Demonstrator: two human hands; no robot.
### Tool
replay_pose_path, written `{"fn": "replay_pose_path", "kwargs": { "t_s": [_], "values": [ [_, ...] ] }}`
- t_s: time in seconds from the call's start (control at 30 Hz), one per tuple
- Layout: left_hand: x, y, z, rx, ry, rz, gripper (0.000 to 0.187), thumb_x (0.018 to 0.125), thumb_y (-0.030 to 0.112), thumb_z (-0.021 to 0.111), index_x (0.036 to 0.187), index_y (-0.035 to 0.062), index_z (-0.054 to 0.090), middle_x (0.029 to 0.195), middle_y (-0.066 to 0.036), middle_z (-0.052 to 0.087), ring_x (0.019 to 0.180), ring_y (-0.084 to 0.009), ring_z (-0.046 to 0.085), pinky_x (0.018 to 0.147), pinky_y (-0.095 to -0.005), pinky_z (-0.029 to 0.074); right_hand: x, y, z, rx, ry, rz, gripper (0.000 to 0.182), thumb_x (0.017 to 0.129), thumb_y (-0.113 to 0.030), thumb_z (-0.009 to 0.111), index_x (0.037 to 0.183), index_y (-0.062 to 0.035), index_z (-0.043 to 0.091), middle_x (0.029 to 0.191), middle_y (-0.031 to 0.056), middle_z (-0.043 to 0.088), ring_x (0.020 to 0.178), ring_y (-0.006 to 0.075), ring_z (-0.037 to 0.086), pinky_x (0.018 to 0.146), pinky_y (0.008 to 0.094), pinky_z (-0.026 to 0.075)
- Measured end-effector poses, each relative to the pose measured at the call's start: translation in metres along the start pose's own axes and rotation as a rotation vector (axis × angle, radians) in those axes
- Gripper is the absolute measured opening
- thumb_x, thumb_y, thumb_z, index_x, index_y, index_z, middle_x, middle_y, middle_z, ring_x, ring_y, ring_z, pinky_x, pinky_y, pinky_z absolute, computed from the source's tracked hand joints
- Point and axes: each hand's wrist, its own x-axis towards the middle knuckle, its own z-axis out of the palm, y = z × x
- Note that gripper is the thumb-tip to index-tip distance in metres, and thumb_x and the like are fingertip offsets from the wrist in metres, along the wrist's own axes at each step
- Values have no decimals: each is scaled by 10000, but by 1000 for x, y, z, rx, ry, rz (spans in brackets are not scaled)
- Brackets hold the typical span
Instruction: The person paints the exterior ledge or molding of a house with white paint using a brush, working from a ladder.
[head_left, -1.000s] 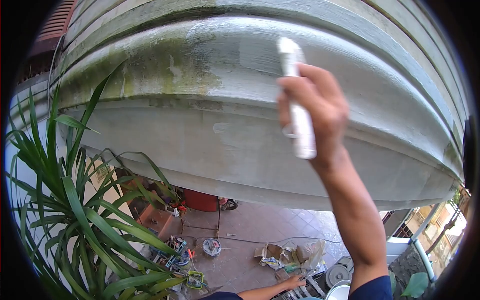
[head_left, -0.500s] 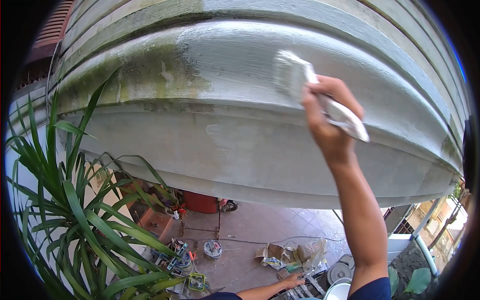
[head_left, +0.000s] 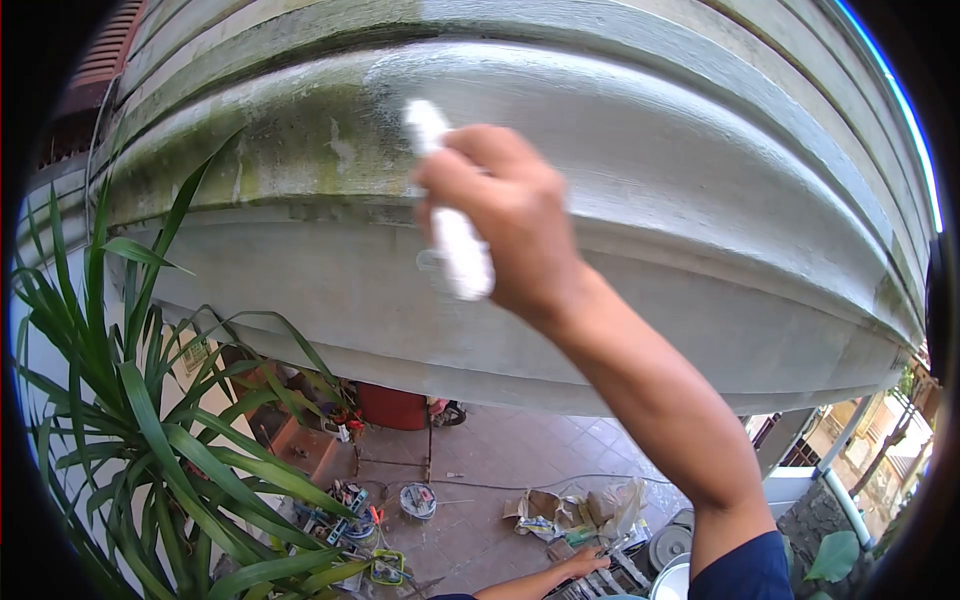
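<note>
In my right hand [head_left: 505,205] is a white, paint-coated paintbrush [head_left: 463,255], its fingers wrapped round the handle and motion blurring it. The brush is against the curved moulding [head_left: 620,120] of the wall, at the border between pale grey paint and the green-black stained stretch [head_left: 300,140]. Far below, my left hand [head_left: 583,563] is closed on the ladder [head_left: 628,572] at the bottom of the view; its fingers look small there. A white bucket [head_left: 676,578] sits beside the ladder, partly cut off by the frame and my right arm.
A long-leaved plant [head_left: 150,420] rises at the left, close to the wall. On the tiled floor [head_left: 480,510] below lie cardboard and plastic scraps [head_left: 570,515], a small pail [head_left: 418,500], scattered tools [head_left: 350,515] and a cable. A red container [head_left: 392,405] stands under the ledge.
My right hand has swept left with the paintbrush, from the painted part of the moulding to the edge of the stained part. My left hand stays at the ladder.
</note>
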Motion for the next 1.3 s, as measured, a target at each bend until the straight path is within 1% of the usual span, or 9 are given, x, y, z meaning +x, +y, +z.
{"fn": "replay_pose_path", "kwargs": {
  "t_s": [0.23,0.33,0.4,0.6,0.73,1.0,1.13,1.2,1.3],
  "values": [
    [-24,48,-12,-19,-21,-148,528,762,413,656,1162,69,649,991,-155,684,935,-250,628,865,-351,466,10,18,34,435,43,393,163,693,-55,721,785,-37,588,751,144,625,701,280,630,625,391,503],
    [-10,30,-8,-9,-29,-70,501,759,421,659,1096,49,656,952,-156,681,899,-248,624,840,-367,468,-20,33,-39,228,62,304,85,752,-27,666,814,-28,609,752,115,636,672,205,619,601,314,478],
    [-4,13,-2,-9,-32,-66,503,762,431,659,1094,52,654,951,-158,682,895,-255,627,837,-377,467,-41,30,-102,56,3,596,97,760,12,651,843,-30,621,759,68,621,708,107,583,608,269,461],
    [0,11,3,46,13,-54,701,757,477,650,1251,-15,570,1158,-210,646,1095,-319,601,954,-373,444,-66,33,-188,-506,47,249,73,771,37,645,825,-4,617,821,120,638,735,164,632,641,287,499],
    [-1,13,0,41,-9,-71,688,753,491,643,1234,2,583,1103,-184,673,1059,-289,618,929,-362,454,-48,5,-95,-362,-143,141,155,671,3,711,799,-29,630,849,159,630,730,289,650,614,397,527],
    [29,-43,18,-44,42,47,679,746,477,649,1231,6,584,1134,-192,657,1062,-302,614,932,-361,450,14,-42,90,256,35,147,129,726,-44,680,804,-51,578,771,141,617,701,310,626,610,411,499],
    [6,-9,8,46,52,-38,673,741,474,656,1223,8,592,1134,-178,663,1062,-296,617,932,-363,452,-19,-2,20,279,8,299,117,746,-81,681,807,-45,588,768,148,605,678,313,609,623,406,491],
    [5,5,-1,56,-33,-69,653,747,478,654,1203,14,606,1079,-158,680,1026,-276,625,914,-353,455,-46,23,-37,127,51,265,71,793,12,665,843,-13,621,802,82,656,694,122,628,584,272,499],
    [1,16,-6,24,-117,-99,595,811,436,627,1229,14,596,1129,-187,640,1062,-274,591,956,-370,428,-66,27,-100,-22,-4,377,77,837,48,611,895,-3,611,880,125,692,819,167,688,692,293,560]
  ]
}}
